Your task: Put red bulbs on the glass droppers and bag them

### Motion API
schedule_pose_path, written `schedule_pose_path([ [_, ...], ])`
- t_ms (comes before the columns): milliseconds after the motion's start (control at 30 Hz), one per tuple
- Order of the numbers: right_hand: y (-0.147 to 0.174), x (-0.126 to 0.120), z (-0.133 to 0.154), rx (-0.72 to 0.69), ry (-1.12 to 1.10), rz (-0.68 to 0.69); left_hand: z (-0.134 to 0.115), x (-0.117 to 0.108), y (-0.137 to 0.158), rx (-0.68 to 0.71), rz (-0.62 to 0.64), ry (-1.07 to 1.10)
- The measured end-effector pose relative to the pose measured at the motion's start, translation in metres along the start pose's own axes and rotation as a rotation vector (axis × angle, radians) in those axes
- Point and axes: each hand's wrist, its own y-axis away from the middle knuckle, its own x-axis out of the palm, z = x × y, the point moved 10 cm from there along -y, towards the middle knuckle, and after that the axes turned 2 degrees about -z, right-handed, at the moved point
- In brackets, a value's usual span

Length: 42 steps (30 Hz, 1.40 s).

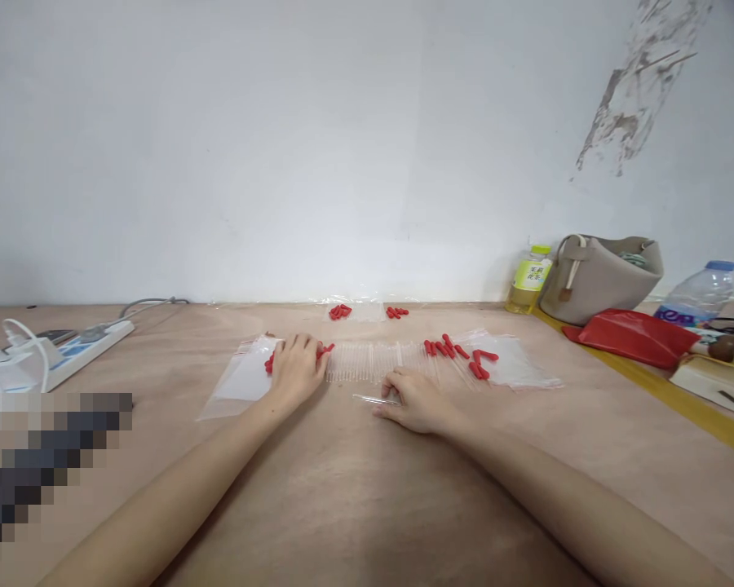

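A slim, clear tube (367, 399) is being pinched by the right hand (414, 399), jutting leftward; red, rounded pieces (269, 364) are being overlapped by the left hand (296, 367), grip unclear.

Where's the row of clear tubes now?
In the head view's center, the row of clear tubes lies between the left hand and the right-side red pieces.
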Motion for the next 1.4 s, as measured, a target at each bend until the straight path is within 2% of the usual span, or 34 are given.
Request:
schedule_pose_path([
  [100, 0.001, 0.005, 0.002, 0.022, 0.045, -0.012, -0.027, -0.007, 0.022, 0.129, 0.047, 0.297],
  [267, 0.008, 0.001, 0.0, 0.022, 0.276, -0.107, -0.041, 0.01, 0.053, 0.124, 0.225, 0.559],
  [400, 0.013, -0.006, -0.003, 0.038, 0.314, -0.207, -0.044, 0.017, 0.056, 0.142, 0.272, 0.606],
  [567, 0.013, -0.004, -0.004, 0.034, 0.083, -0.227, -0.041, 0.023, 0.05, 0.092, 0.295, 0.636],
  [667, 0.014, -0.002, 0.002, -0.055, 0.019, -0.244, -0.042, 0.02, 0.048, 0.091, 0.272, 0.661],
  [767, 0.015, 0.0, 0.012, -0.178, -0.003, -0.231, -0.042, 0.018, 0.048, 0.084, 0.261, 0.665],
  [833, 0.016, 0.001, 0.016, -0.209, 0.002, -0.206, -0.041, 0.017, 0.048, 0.07, 0.249, 0.663],
  [1100, 0.017, 0.002, 0.024, -0.231, 0.04, -0.135, -0.044, 0.016, 0.051, 0.047, 0.243, 0.73],
  [1233, 0.017, 0.003, 0.023, -0.237, 0.001, -0.114, -0.046, 0.025, 0.055, 0.003, 0.341, 0.833],
  [1400, 0.016, 0.001, 0.022, -0.244, -0.029, -0.1, -0.053, 0.024, 0.057, 0.088, 0.385, 0.817],
])
